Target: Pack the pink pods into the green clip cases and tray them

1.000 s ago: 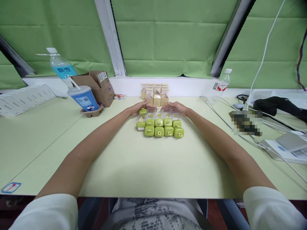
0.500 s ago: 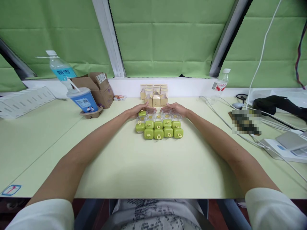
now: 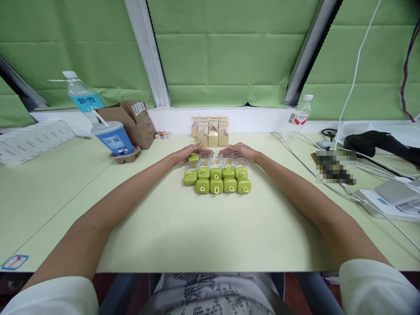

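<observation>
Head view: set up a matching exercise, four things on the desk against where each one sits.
1. blue cup
2. green cases
3. beige cartons
4. red-label bottle

A. right of centre, at the back
B. centre back, by the white ledge
C. left, in a brown holder
D. centre front, in rows

Pairs: 1-C, 2-D, 3-B, 4-A

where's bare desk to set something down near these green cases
Widest bare patch: the desk between both forearms, from the green cases to the near edge. Also free: left of the left hand, this side of the blue cup. Crowded: between the hands and the beige cartons, and the cables beyond the right hand.
</observation>
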Tool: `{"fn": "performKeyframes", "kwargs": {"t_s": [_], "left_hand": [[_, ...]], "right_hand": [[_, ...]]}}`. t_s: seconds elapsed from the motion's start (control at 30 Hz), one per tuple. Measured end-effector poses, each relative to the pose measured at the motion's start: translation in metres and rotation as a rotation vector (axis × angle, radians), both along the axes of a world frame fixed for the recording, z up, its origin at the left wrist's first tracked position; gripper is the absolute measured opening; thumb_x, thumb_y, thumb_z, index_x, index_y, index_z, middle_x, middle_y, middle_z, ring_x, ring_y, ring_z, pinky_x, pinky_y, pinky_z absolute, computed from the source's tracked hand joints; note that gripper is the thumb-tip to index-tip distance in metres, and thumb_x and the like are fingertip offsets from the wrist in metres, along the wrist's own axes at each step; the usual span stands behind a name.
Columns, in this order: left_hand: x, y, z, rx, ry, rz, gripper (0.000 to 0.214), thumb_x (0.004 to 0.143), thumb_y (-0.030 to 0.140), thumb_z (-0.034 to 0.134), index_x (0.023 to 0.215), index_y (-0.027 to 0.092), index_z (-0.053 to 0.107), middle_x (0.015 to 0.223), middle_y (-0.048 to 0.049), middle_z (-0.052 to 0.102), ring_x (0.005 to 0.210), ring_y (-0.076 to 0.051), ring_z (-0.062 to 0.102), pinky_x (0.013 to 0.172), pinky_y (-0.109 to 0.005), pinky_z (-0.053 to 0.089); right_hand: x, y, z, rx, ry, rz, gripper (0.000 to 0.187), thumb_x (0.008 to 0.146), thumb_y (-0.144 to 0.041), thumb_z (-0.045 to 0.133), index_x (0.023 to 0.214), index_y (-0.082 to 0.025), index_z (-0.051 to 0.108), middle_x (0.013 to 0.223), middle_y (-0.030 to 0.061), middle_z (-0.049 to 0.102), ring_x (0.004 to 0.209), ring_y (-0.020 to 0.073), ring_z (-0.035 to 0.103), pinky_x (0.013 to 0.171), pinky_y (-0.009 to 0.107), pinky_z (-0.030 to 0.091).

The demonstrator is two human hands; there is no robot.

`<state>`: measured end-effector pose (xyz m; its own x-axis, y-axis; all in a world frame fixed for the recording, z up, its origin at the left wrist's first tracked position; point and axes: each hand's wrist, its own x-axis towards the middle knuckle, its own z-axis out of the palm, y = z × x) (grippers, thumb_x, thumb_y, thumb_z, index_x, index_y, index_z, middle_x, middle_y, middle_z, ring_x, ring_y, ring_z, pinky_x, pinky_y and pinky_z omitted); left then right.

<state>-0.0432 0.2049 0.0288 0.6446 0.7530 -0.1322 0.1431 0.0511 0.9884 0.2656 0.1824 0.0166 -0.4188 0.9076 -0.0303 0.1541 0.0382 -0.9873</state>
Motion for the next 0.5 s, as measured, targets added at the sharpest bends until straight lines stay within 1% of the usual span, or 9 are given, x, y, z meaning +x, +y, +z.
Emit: {"fn": "performKeyframes", "kwargs": {"t_s": [0.07,0.13,0.2,0.3,0.33,0.4,0.43,0.5], "left_hand": [[0.002,0.001,0.000,0.002,-0.012,0.012,0.062,0.095,0.076,0.067,0.106,0.019,0.086,0.135,-0.0167,0.080,0.136,-0.034,0.071,0.116,-0.040,0.057],[0.004,0.001,0.000,0.024,-0.049,0.065,0.062,0.092,0.077,0.070,0.105,0.017,0.085,0.130,-0.0181,0.082,0.135,-0.035,0.072,0.116,-0.042,0.057],[0.002,-0.001,-0.001,0.078,-0.107,0.160,0.062,0.090,0.076,0.074,0.102,0.015,0.084,0.125,-0.0193,0.083,0.133,-0.035,0.072,0.116,-0.045,0.055],[-0.010,-0.011,-0.005,0.176,-0.199,0.302,0.062,0.086,0.074,0.080,0.101,0.015,0.083,0.125,-0.0178,0.082,0.131,-0.035,0.072,0.117,-0.046,0.053],[-0.016,-0.017,-0.007,0.198,-0.220,0.330,0.061,0.083,0.073,0.083,0.104,0.015,0.083,0.127,-0.0164,0.081,0.132,-0.033,0.071,0.117,-0.045,0.052],[-0.027,-0.028,-0.011,0.212,-0.232,0.350,0.058,0.079,0.067,0.090,0.111,0.019,0.083,0.133,-0.0127,0.079,0.134,-0.030,0.068,0.116,-0.041,0.051],[-0.031,-0.034,-0.013,0.206,-0.220,0.352,0.057,0.075,0.062,0.095,0.114,0.022,0.083,0.135,-0.0109,0.078,0.134,-0.028,0.067,0.114,-0.039,0.051],[-0.033,-0.044,-0.018,0.179,-0.195,0.360,0.059,0.068,0.053,0.100,0.116,0.024,0.082,0.138,-0.0090,0.076,0.128,-0.027,0.068,0.105,-0.038,0.054]], "right_hand": [[-0.002,-0.002,0.001,0.018,-0.005,-0.010,0.047,0.092,-0.066,0.081,0.103,-0.021,0.090,0.128,0.0122,0.083,0.126,0.0324,0.077,0.109,0.041,0.061],[-0.003,-0.005,0.003,0.048,-0.015,-0.032,0.047,0.092,-0.065,0.080,0.105,-0.020,0.089,0.127,0.0135,0.083,0.123,0.0320,0.078,0.108,0.042,0.062],[-0.002,-0.008,0.005,0.100,-0.031,-0.083,0.046,0.094,-0.063,0.079,0.107,-0.020,0.088,0.130,0.0137,0.082,0.123,0.0304,0.077,0.108,0.041,0.061],[0.010,-0.013,0.009,0.199,-0.101,-0.226,0.040,0.095,-0.058,0.079,0.107,-0.021,0.086,0.133,0.0121,0.081,0.125,0.0269,0.074,0.104,0.037,0.060],[0.016,-0.016,0.011,0.222,-0.143,-0.278,0.038,0.094,-0.056,0.081,0.105,-0.020,0.086,0.131,0.0119,0.082,0.121,0.0259,0.074,0.100,0.036,0.060],[0.029,-0.022,0.016,0.237,-0.243,-0.357,0.032,0.091,-0.051,0.084,0.099,-0.019,0.085,0.121,0.0121,0.084,0.101,0.0226,0.074,0.085,0.032,0.059],[0.034,-0.025,0.019,0.230,-0.292,-0.374,0.031,0.090,-0.049,0.086,0.098,-0.019,0.085,0.115,0.0121,0.084,0.088,0.0199,0.072,0.076,0.030,0.057],[0.041,-0.033,0.024,0.196,-0.369,-0.362,0.030,0.088,-0.047,0.088,0.099,-0.019,0.085,0.105,0.0122,0.084,0.068,0.0151,0.063,0.060,0.028,0.050]]}}
